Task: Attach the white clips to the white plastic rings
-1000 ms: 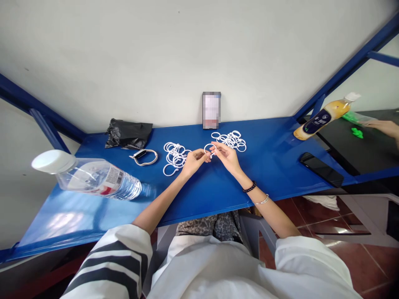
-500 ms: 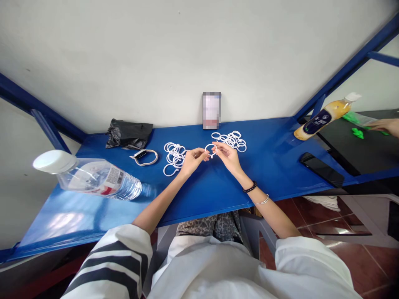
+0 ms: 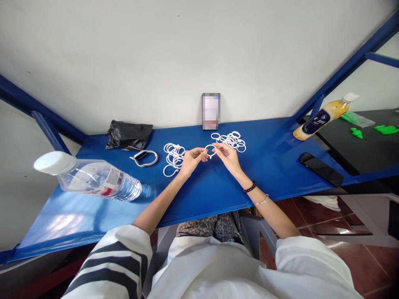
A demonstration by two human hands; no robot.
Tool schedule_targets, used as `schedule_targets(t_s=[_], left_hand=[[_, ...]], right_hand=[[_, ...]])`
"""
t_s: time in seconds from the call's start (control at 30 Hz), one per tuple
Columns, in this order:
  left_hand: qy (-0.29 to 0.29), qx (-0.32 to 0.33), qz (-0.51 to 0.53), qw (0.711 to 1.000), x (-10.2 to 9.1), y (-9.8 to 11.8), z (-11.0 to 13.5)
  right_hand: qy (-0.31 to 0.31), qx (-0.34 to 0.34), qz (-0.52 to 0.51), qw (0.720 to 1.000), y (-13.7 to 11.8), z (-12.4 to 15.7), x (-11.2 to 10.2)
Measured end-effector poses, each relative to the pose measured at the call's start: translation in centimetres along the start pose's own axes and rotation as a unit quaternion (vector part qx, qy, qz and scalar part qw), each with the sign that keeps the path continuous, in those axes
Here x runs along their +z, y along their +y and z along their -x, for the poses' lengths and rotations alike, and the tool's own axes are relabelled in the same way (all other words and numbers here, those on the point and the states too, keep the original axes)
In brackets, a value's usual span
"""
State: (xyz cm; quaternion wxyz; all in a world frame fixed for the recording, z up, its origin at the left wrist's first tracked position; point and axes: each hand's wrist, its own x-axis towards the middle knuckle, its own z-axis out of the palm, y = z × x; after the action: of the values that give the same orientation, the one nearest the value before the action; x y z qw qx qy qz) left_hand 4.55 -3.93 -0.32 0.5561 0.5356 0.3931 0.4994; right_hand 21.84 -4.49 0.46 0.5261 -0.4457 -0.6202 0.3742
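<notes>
Between my two hands, above the blue table (image 3: 218, 182), is a white plastic ring (image 3: 210, 145) with a small knob at its near side. My left hand (image 3: 193, 161) pinches the ring's left side between thumb and fingers. At the ring's right side my right hand (image 3: 229, 158) grips it the same way. A pile of similar white rings (image 3: 171, 158) lies just left of my left hand. Beyond my right hand lies another group of white rings (image 3: 236, 136), partly covered by that hand.
A phone (image 3: 211, 111) leans on the wall. To the left are a black plastic bag (image 3: 129, 135), a watch (image 3: 145, 158) and a large water bottle (image 3: 93, 176). On the right stand a juice bottle (image 3: 321, 117), a dark phone (image 3: 321, 169) and green pieces (image 3: 386, 129) on a black surface.
My hands keep hold of the ring in nearly the same place. The other person's hand at the far right has left the view, and the green pieces there now show.
</notes>
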Motion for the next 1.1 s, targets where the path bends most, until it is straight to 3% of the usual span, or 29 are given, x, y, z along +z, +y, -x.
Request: schedule_targets(t_s=[0.63, 0.8, 0.93, 1.1], left_hand=[[-0.043, -0.010, -0.003, 0.999, 0.4, -0.3, 0.3], [-0.015, 0.075, -0.115, 0.990, 0.8, 0.1, 0.9], [0.013, 0.182, -0.233, 0.955, 0.8, 0.4, 1.1], [0.011, 0.265, -0.294, 0.918, 0.6, -0.1, 1.1]], right_hand=[[0.006, 0.004, -0.021, 1.000, 0.0, 0.1, -0.1], [-0.034, 0.020, -0.058, 0.998, -0.7, 0.3, 0.1], [-0.077, 0.018, -0.067, 0.995, -0.3, 0.4, 0.4], [-0.124, 0.007, -0.075, 0.989, 0.2, 0.4, 0.6]])
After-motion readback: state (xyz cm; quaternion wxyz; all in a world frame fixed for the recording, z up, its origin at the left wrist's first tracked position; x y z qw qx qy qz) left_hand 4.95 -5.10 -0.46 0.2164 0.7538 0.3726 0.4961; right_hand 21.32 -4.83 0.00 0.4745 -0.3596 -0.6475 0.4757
